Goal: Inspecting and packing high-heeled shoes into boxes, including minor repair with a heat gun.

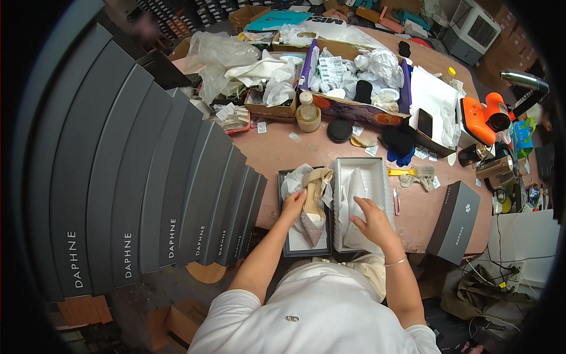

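A beige pointed shoe (314,203) with a glittery toe and an ankle strap lies over a dark grey shoebox (285,239), toe toward me. My left hand (292,207) is closed on its left side, beside crumpled white tissue (295,180). To the right stands a second box with a white inside (383,177). In it lies a long shape wrapped in white tissue paper (355,192); its contents are hidden. Over the wrapped shape, my right hand (374,224) is open, thumb and fingers apart; whether it touches the paper is hard to tell.
Tall stacks of dark grey shoeboxes (106,177) rise at my left. A grey lid (454,223) rests at the table's right edge. Farther back are a purple carton of crumpled paper (354,109), a glue jar (308,115), a yellow-handled brush (413,171) and an orange tool (480,121).
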A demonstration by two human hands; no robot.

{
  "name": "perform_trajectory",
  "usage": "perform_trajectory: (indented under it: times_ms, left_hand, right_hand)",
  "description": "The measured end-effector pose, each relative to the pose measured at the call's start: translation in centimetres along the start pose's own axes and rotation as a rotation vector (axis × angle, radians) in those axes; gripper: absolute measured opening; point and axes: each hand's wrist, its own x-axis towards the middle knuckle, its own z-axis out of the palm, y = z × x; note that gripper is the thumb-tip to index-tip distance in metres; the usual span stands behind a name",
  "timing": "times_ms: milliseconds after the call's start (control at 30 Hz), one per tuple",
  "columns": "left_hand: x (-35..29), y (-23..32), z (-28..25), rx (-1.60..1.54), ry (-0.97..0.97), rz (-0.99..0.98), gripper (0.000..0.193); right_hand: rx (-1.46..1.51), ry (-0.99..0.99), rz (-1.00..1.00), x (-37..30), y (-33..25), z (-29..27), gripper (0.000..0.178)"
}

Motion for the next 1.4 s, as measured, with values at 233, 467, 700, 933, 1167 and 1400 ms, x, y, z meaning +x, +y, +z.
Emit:
perform_trajectory:
  times_ms: [233,467,700,933,1167,1400]
  left_hand:
    - [0.0,-1.8,1.0,0.507,0.152,0.302,0.043]
    - [-9.2,10.9,-4.7,0.466,-0.954,0.049,0.034]
    - [-4.8,10.7,-1.9,0.339,-0.702,0.114,0.043]
    - [8.2,6.7,-3.1,0.850,-0.001,0.362,0.048]
    - [4.5,9.5,-2.8,1.248,-0.079,0.365,0.043]
    - [0.3,16.6,1.1,0.458,-0.055,0.773,0.017]
  right_hand:
    - [0.206,-0.060,0.009,-0.6,0.3,1.9,0.051]
    - [0.528,-0.204,-0.228,0.9,-0.6,-4.0,0.097]
    - [0.748,-0.831,-0.186,-2.7,-1.2,-4.6,0.072]
    - [1.337,-0.100,0.355,-9.9,1.4,-5.4,0.092]
    - [1.496,0.163,0.137,-11.2,2.1,-4.6,0.060]
    - [2.110,0.688,0.241,-12.0,1.7,-1.3,0.049]
